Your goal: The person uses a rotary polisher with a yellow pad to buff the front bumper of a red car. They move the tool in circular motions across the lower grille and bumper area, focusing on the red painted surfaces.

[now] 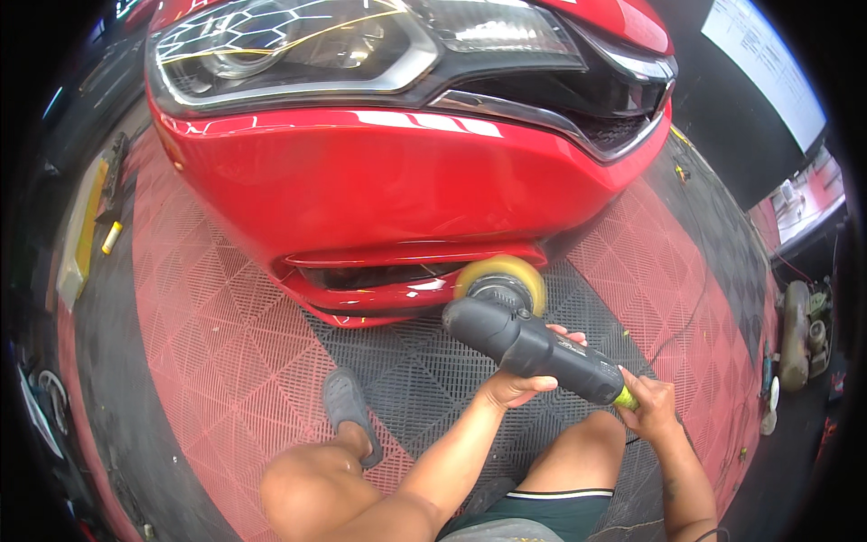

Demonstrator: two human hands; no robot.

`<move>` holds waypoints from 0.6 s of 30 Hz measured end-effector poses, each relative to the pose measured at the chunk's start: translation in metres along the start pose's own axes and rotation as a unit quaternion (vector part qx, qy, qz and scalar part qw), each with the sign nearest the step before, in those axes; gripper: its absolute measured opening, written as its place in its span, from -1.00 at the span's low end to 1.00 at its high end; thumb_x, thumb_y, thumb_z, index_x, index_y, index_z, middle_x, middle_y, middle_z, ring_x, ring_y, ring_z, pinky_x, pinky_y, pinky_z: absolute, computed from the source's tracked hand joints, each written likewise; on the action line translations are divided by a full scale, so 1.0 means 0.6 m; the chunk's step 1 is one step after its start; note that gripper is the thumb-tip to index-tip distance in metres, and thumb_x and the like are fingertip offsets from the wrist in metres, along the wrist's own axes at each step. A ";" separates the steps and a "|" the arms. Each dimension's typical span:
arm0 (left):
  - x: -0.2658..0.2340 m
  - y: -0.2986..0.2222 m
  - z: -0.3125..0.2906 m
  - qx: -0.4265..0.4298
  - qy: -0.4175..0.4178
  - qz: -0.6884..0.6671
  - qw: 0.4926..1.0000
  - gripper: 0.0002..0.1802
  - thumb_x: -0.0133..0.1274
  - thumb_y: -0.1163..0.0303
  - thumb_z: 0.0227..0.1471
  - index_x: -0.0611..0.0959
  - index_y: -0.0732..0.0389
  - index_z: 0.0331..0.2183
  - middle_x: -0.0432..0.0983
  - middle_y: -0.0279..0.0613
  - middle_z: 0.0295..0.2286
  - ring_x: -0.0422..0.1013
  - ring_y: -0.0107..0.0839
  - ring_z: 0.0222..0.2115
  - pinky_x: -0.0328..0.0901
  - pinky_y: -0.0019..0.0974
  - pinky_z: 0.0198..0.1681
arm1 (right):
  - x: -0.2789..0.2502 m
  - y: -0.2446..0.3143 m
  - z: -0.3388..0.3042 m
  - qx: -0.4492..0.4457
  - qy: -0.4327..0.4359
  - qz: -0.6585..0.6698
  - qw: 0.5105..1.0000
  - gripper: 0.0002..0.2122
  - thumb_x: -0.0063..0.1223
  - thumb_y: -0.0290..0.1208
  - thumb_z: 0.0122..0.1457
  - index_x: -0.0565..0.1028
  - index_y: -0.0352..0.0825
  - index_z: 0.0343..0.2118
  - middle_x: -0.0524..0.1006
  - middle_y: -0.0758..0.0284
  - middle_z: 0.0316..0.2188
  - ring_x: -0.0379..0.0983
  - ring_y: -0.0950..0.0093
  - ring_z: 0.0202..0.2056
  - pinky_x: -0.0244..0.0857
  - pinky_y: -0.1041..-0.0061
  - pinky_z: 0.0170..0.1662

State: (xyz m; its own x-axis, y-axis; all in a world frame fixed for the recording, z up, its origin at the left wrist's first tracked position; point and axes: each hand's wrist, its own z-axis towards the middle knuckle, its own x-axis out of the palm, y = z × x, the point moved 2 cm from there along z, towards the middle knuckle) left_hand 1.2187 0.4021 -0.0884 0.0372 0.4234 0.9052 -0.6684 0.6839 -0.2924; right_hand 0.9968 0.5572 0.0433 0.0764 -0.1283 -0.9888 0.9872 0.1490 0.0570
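A black polishing machine [542, 348] with a round yellow pad [517, 271] is held in front of a red car bumper [388, 185]. The pad sits against the lower lip of the bumper, beside a dark slot-like vent [370, 275]. My left hand [519, 388] supports the machine from below at its middle, thumb along the near side and fingertips showing past the far side. My right hand [648, 404] is wrapped round the rear end of the machine, by a yellow-green section [625, 397]. The pad's edge looks blurred.
Above the bumper is a clear headlight [271, 54]. Red and black grid floor tiles [235, 334] lie underneath. A thin cable [682, 330] runs over the floor at right. A yellow tube [112, 238] lies far left, and a tank-like machine [795, 334] stands at the right edge.
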 end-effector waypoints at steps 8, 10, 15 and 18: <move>0.046 0.092 0.024 -0.062 -0.007 0.036 0.997 -0.01 0.51 0.54 0.01 0.39 0.01 0.39 0.39 -0.08 0.36 0.31 -0.16 0.41 0.23 0.09 0.50 | 0.037 -0.069 -0.130 0.050 -0.049 0.084 0.994 -0.31 0.45 -0.37 -0.18 0.64 -0.42 0.15 0.58 0.20 -0.52 0.56 0.13 -0.51 0.46 0.20 -0.37; 0.068 0.105 0.013 -0.064 -0.020 0.098 0.993 0.01 0.52 0.51 0.03 0.36 0.05 0.41 0.41 -0.11 0.35 0.34 -0.23 0.38 0.27 0.00 0.48 | 0.047 -0.075 -0.154 0.079 0.001 0.088 0.993 -0.19 0.49 -0.30 -0.20 0.56 -0.42 0.25 0.64 0.10 -0.30 0.59 0.08 -0.31 0.48 0.11 -0.22; 0.128 0.083 -0.018 -0.066 -0.067 0.209 0.973 0.02 0.50 0.49 0.06 0.32 0.12 0.44 0.42 -0.13 0.33 0.32 -0.23 0.39 0.24 0.00 0.49 | -0.012 -0.001 -0.071 0.039 0.030 0.195 0.980 0.25 0.67 -0.04 -0.28 0.19 -0.42 0.51 0.38 -0.07 0.37 0.31 -0.12 0.38 0.25 -0.12 0.39; 0.173 0.075 -0.020 -0.055 -0.105 0.218 0.969 0.03 0.49 0.48 0.08 0.29 0.16 0.45 0.37 -0.12 0.34 0.28 -0.26 0.40 0.22 -0.06 0.49 | -0.039 0.044 -0.013 0.082 -0.004 0.259 0.962 0.19 0.66 -0.16 -0.26 0.22 -0.42 0.50 0.57 -0.03 0.21 0.52 -0.03 0.25 0.45 0.02 0.27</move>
State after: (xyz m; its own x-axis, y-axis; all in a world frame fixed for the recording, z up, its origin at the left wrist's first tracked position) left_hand 1.2014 0.4842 -0.0112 -0.3915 0.5639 0.7272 -0.5019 0.5315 -0.6824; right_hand 1.0201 0.5716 0.0667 0.5654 -0.0865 -0.8203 0.8247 0.0392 0.5643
